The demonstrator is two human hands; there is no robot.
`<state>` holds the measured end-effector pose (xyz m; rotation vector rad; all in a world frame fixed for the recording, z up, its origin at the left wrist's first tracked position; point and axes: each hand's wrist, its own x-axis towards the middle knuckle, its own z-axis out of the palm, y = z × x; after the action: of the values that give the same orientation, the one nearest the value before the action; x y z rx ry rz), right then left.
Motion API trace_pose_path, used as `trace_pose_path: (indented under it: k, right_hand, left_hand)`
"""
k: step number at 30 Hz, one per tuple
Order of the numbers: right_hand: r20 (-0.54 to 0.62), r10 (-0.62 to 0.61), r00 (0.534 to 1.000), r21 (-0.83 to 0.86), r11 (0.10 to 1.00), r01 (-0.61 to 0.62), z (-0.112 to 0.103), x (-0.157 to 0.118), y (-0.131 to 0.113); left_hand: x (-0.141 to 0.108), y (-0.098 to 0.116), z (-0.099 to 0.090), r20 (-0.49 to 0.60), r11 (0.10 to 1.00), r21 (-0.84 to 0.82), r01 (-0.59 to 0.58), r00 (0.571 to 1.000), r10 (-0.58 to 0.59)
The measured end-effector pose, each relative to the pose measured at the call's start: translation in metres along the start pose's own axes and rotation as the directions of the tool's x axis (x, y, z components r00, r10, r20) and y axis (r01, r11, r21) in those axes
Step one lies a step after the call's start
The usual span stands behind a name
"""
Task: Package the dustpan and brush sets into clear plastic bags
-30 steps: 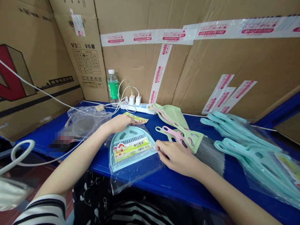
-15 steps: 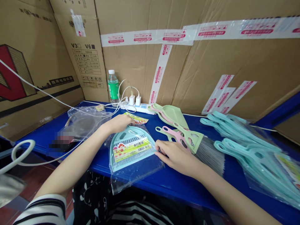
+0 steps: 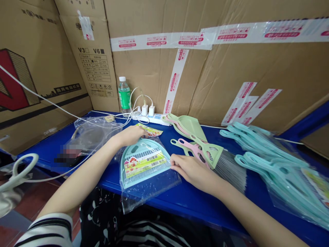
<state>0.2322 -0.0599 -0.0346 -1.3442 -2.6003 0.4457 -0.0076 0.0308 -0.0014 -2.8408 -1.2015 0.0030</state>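
Evidently, the bagged light-blue dustpan-and-brush set (image 3: 145, 163) is laid flat near the front edge of the blue surface (image 3: 190, 200). Its handle end is gripped by the closed left hand (image 3: 133, 135) and its right corner pinched by the right hand (image 3: 191, 171), presumably for steadiness. Other bagged light-blue sets (image 3: 280, 171) are placed rightward, perhaps so that space is left.

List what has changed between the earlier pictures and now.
The right hand has drawn its thumb slightly closer to its fingers at the edge of the clear bag. A pale, blurred shape at the lower left has shifted a little. The left hand stays at the top of the light-blue dustpan, which has not visibly moved.
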Motion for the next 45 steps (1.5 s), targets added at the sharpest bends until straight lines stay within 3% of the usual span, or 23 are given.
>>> trace_pose_path:
  k: [45]
  right_hand:
    - [0.005, 0.005, 1.000, -0.042, 0.999, -0.005, 0.0017, 0.0014, -0.0012]
  left_hand:
    - [-0.0002, 0.0010, 0.0019, -0.003, 0.999, 0.047, -0.007, 1.000, 0.007]
